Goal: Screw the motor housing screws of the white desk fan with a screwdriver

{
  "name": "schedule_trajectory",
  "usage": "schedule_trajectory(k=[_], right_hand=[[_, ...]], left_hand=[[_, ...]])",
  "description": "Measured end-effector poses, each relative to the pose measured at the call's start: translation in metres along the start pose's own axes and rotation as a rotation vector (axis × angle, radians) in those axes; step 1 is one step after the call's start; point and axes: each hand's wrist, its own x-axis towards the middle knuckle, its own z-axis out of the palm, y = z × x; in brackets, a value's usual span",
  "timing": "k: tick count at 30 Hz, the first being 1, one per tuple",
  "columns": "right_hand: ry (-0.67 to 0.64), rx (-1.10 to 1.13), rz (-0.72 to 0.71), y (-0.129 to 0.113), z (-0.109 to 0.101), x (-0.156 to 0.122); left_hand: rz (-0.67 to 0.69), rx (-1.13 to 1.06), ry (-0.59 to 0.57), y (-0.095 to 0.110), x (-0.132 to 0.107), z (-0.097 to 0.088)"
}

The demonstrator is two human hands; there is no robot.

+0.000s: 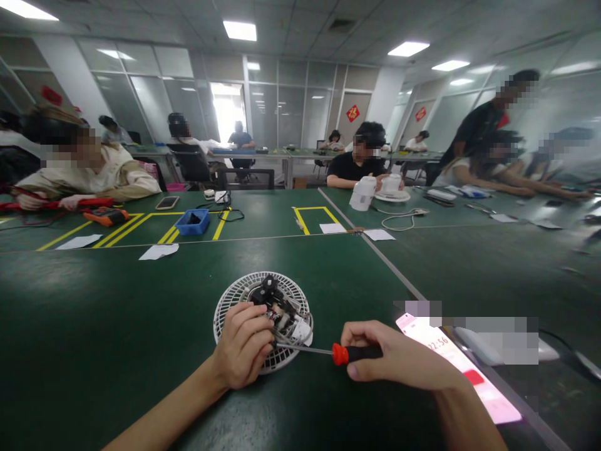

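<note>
A round white fan grille (pixel 235 294) lies flat on the green table (pixel 117 326) in front of me, with a black motor and loose wires (pixel 277 307) on top of it. My left hand (pixel 241 347) is closed over the grille's near edge, fingers curled against the wiring. My right hand (pixel 399 357) grips a screwdriver (pixel 350 354) with a red and black handle. Its metal shaft points left, and the tip reaches the parts beside my left fingers.
A phone (pixel 462 366) with a lit pink screen lies right of my right hand. A blue tray (pixel 193 222), paper slips, another phone (pixel 167 202) and a white fan base (pixel 392 188) sit farther back. Several people work at the far table edges.
</note>
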Motion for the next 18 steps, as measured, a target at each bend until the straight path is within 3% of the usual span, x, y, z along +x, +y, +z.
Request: schedule_trajectory(k=[5,9,12,18], right_hand=[[-0.028,0.078,0.023,0.003,0.001,0.000],[0.005,0.076,0.048,0.005,-0.004,-0.002],[0.034,0.086,0.051,0.006,-0.010,-0.003],[0.093,0.132,0.061,0.008,-0.012,-0.001]], left_hand=[[0.006,0.004,-0.015,-0.003,-0.002,0.000],[-0.016,0.032,0.037,-0.005,0.004,0.000],[-0.077,0.057,0.074,-0.004,0.008,0.000],[-0.248,0.106,-0.002,-0.002,0.012,0.004]])
